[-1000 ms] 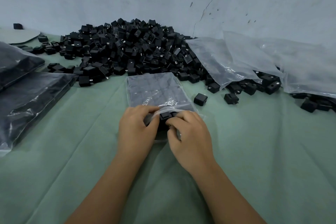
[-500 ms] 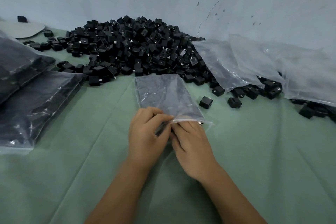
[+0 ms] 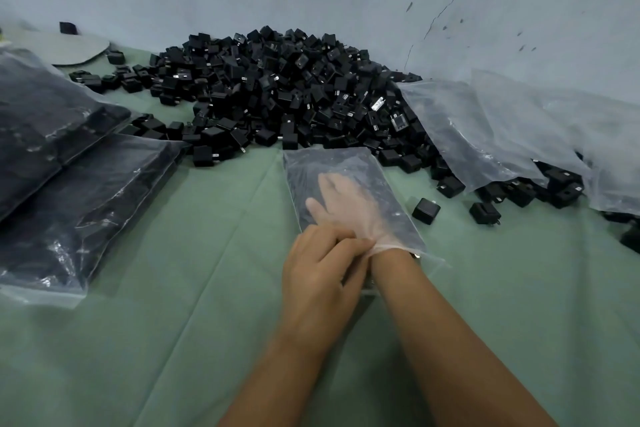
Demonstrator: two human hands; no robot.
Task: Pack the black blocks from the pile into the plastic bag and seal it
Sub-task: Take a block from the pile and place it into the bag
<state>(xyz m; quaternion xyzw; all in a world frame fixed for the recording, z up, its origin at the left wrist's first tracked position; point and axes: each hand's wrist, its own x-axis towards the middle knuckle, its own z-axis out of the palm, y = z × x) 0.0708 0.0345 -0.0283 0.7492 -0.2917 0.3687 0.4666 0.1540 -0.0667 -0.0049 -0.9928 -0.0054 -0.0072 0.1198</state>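
The bag [image 3: 349, 163] lies flat on the green cloth [image 3: 173, 340], its far end at the foot of the pile [image 3: 277, 87] and its mouth toward the person. The right hand [image 3: 346, 204] is inside it to the wrist, fingers fairly straight and spread, holding nothing that I can make out. The left hand [image 3: 318, 274] pinches the mouth edge with curled fingers.

Handling, as judged: the film is thin, limp and slippery, so hold it at the mouth hem. The blocks look small, rigid and light singly (some show metal prongs that may snag film); a filled bag will sag, so support it underneath.

No brand, label or writing is legible.
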